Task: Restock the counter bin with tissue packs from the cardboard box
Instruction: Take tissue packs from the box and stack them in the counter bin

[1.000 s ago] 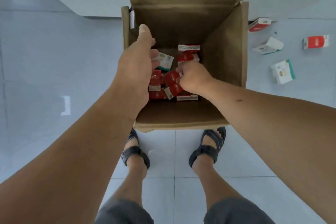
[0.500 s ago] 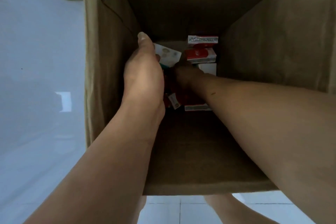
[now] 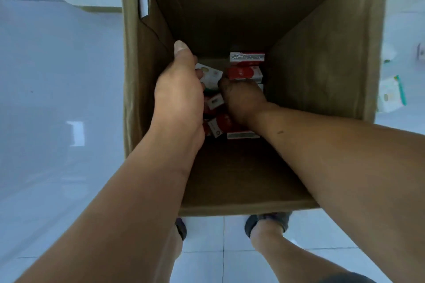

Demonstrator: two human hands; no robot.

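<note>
- We see both arms reaching down into the cardboard box (image 3: 317, 71), which stands open on the tiled floor (image 3: 57, 76) with its near wall just ahead of the person's feet.
- The left hand (image 3: 178, 96) sits by the left inner wall, thumb (image 3: 181, 49) pointing up along it, fingers curled down over a white tissue pack (image 3: 210, 76); we cannot tell whether it has actually closed on that pack (the fingertips are hidden behind the back of the hand).
- The right hand (image 3: 241, 101) lies just to the right of the left hand, deeper in the box and in shadow, knuckles up, fingers bent into the heap; whether it holds anything, we cannot tell.
- Between the two hands a small red and white pack (image 3: 215, 102) shows, tilted, and nearer us than the right hand lies another red pack (image 3: 219, 125) with a white-edged pack (image 3: 242, 135) beside it.
- Beyond the right hand's knuckles a red tissue pack (image 3: 245, 73) touches the hand, and farther still a pack with a silvery edge (image 3: 247, 57) lies against the far wall.
- Far to the right of the right hand, outside the box, a white and green pack (image 3: 391, 94) lies on the floor.
</note>
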